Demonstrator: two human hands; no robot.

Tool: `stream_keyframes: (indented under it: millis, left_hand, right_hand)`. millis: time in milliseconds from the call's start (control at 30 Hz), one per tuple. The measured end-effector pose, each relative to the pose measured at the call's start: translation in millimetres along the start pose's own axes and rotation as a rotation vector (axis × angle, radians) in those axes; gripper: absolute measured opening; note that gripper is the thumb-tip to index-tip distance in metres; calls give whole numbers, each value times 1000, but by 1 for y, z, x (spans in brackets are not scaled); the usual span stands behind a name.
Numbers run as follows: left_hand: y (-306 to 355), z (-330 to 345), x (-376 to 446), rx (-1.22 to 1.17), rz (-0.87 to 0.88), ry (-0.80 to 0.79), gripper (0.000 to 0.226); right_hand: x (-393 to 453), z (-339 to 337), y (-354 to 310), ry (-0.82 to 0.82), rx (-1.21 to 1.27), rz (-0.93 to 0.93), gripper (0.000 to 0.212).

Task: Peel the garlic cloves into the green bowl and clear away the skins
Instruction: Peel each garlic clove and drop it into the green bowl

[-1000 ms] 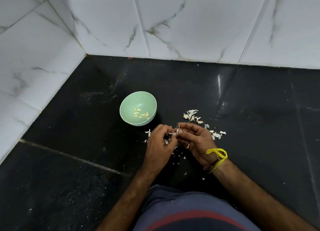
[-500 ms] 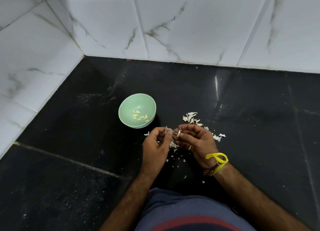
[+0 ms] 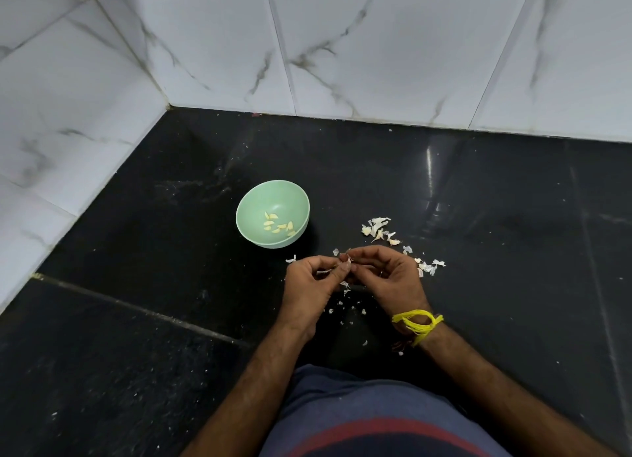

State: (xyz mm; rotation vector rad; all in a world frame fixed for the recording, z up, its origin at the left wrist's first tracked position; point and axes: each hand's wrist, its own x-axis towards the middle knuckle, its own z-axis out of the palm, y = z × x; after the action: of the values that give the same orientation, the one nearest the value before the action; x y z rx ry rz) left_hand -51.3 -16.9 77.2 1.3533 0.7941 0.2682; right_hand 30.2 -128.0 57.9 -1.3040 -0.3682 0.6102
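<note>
left hand point(image 3: 309, 282) and right hand point(image 3: 386, 275) both pinching one garlic clove point(image 3: 345, 260) mid-frame | papery skins point(image 3: 378, 229) scattered right of centre on glossy black floor point(image 3: 136, 319) | round green bowl point(image 3: 253, 200) just above, peeled cloves point(image 3: 277, 224) inside | marble-look wall tiles point(image 3: 376, 53) up top

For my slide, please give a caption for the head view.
Both hands peel a garlic clove beside the green bowl.

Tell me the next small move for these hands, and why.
Probably strip the last skin off the clove pinched between the left hand and right hand; papery skin still clings there, and the green bowl, close ahead to the left, already holds peeled cloves.
</note>
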Motion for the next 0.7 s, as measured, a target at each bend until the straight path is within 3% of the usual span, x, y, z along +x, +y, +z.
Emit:
stream_keyframes:
  millis: [233, 567, 700]
  left_hand:
    - [3, 5, -3, 493, 332, 196, 3]
    - [1, 8, -6, 705, 589, 157, 5]
    - [-2, 8, -3, 667, 534, 120, 1]
  right_hand:
    - [-1, 2, 2, 32, 69, -9, 16]
    - [-2, -1, 1, 76, 144, -23, 18]
    - [-2, -4, 0, 71, 161, -14, 27]
